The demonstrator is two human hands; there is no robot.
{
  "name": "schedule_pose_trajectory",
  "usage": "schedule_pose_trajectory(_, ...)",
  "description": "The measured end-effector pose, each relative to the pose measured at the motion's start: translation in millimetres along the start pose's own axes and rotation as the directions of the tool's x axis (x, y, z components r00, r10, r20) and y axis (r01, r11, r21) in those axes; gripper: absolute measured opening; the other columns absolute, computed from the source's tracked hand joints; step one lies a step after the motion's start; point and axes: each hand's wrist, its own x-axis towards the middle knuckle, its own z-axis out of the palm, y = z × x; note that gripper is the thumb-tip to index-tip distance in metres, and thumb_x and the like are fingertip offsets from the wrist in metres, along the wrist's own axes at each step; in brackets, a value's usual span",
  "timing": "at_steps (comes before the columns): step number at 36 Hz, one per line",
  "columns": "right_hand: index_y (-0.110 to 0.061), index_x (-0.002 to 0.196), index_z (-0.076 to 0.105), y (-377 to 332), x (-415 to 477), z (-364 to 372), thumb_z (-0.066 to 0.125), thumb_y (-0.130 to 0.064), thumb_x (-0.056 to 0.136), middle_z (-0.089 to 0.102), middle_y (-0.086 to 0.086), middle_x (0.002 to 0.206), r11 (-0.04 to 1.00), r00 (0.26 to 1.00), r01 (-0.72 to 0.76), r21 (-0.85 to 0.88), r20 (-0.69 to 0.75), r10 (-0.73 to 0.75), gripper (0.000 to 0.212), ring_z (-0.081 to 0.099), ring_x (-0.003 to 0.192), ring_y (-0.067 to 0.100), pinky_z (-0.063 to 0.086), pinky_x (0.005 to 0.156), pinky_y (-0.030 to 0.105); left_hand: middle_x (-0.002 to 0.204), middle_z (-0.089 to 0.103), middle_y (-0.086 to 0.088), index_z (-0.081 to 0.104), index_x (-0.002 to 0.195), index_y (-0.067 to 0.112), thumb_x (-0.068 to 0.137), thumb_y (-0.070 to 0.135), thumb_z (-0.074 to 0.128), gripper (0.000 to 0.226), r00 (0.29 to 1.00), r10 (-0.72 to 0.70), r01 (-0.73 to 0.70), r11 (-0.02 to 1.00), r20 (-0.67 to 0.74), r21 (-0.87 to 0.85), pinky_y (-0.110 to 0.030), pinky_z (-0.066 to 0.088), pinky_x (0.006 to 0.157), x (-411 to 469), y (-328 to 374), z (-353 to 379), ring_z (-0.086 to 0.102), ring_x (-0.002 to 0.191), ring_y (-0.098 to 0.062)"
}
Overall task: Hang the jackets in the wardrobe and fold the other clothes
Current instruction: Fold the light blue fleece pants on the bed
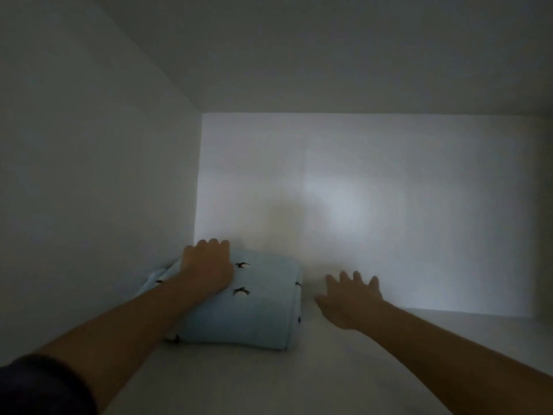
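Note:
A folded light-blue garment point(254, 313) with small dark bird prints lies on a white wardrobe shelf point(299, 381), close to the left wall. My left hand point(208, 265) rests on top of its far left part, with the fingers bent down over the far edge. To the right of the garment my right hand point(351, 298) hovers just above the shelf with its fingers spread, holding nothing and apart from the cloth.
The compartment is dim. A white side wall point(98, 190) stands at the left, a white back panel point(359, 205) lies straight ahead, and the underside of a shelf point(329, 49) is overhead. Bare shelf surface stretches to the right of the garment.

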Motion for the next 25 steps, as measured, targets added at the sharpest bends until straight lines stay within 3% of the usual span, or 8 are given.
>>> schedule_pose_trajectory(4, -0.021, 0.153, 0.011, 36.5, -64.0, -14.6, 0.022, -0.050, 0.100, 0.011, 0.007, 0.160, 0.999, 1.000, 0.000, -0.033, -0.026, 0.000, 0.061, 0.007, 0.147, 0.031, 0.005, 0.117, 0.054, 0.118, 0.054, -0.003, 0.047, 0.121, 0.017, 0.096, 0.030, 0.038, 0.030, 0.974, 0.185, -0.197, 0.976, -0.128, -0.093, -0.034, 0.039, 0.091, -31.9, 37.6, -37.8, 0.052, 0.107, -0.021)
schedule_pose_trajectory(8, -0.023, 0.152, 0.011, 67.5, -137.9, -30.1, 0.025, -0.046, 0.101, 0.012, 0.005, 0.160, 0.998, 0.998, -0.001, -0.063, -0.058, -0.003, 0.058, 0.007, 0.147, 0.028, 0.006, 0.118, 0.051, 0.124, 0.056, -0.001, 0.047, 0.128, 0.018, 0.097, 0.034, 0.039, 0.036, 0.898, 0.384, -0.427, 0.878, -0.216, -0.217, -0.031, 0.042, 0.091, -82.1, 82.2, -89.4, 0.054, 0.108, -0.019)
schedule_pose_trajectory(11, -0.025, 0.152, 0.009, 91.8, -201.6, -42.9, 0.026, -0.045, 0.101, 0.010, 0.004, 0.160, 0.994, 0.997, -0.014, -0.107, -0.080, 0.006, 0.057, 0.004, 0.148, 0.025, 0.004, 0.118, 0.050, 0.122, 0.057, 0.003, 0.047, 0.131, 0.022, 0.091, 0.044, 0.028, 0.050, 0.807, 0.504, -0.578, 0.782, -0.307, -0.235, -0.029, 0.044, 0.087, -130.1, 111.7, -129.1, 0.056, 0.107, -0.017)
schedule_pose_trajectory(15, -0.029, 0.151, 0.010, 121.2, -295.5, -62.0, 0.030, -0.047, 0.100, 0.011, -0.001, 0.160, 0.990, 0.991, -0.062, -0.128, -0.129, 0.045, 0.057, 0.008, 0.148, 0.021, 0.007, 0.119, 0.045, 0.112, 0.062, 0.005, 0.052, 0.125, 0.023, 0.089, 0.043, 0.027, 0.049, 0.644, 0.615, -0.747, 0.634, -0.455, -0.200, -0.029, 0.044, 0.079, -196.9, 145.3, -167.8, 0.059, 0.096, -0.016)
schedule_pose_trajectory(20, -0.030, 0.147, 0.020, 156.1, -426.1, -79.1, 0.035, -0.046, 0.099, 0.025, -0.001, 0.154, 0.973, 0.966, -0.157, -0.171, -0.233, 0.115, 0.053, 0.020, 0.143, 0.021, 0.012, 0.117, 0.040, 0.085, 0.066, 0.008, 0.063, 0.103, 0.023, 0.083, 0.045, 0.028, 0.046, 0.497, 0.646, -0.861, 0.452, -0.579, -0.235, -0.030, 0.050, 0.060, -285.7, 185.3, -221.5, 0.062, 0.071, -0.015)
schedule_pose_trajectory(22, -0.027, 0.141, 0.036, 168.8, -482.0, -79.3, 0.041, -0.041, 0.095, 0.039, 0.003, 0.147, 0.954, 0.945, -0.202, -0.221, -0.300, 0.131, 0.049, 0.032, 0.140, 0.025, 0.024, 0.113, 0.044, 0.091, 0.067, 0.008, 0.063, 0.107, 0.024, 0.084, 0.042, 0.034, 0.041, 0.459, 0.642, -0.888, 0.356, -0.614, -0.292, -0.030, 0.050, 0.062, -327.1, 204.1, -243.9, 0.062, 0.075, -0.015)
schedule_pose_trajectory(25, -0.024, 0.122, 0.057, 182.9, -572.9, -76.9, 0.051, -0.038, 0.080, 0.056, 0.008, 0.133, 0.906, 0.889, -0.327, -0.268, -0.413, 0.198, 0.045, 0.055, 0.123, 0.028, 0.047, 0.096, 0.046, 0.104, 0.066, 0.008, 0.060, 0.115, 0.024, 0.085, 0.046, 0.029, 0.049, 0.380, 0.631, -0.919, 0.176, -0.676, -0.352, -0.030, 0.048, 0.068, -396.3, 234.7, -274.2, 0.063, 0.087, -0.015)
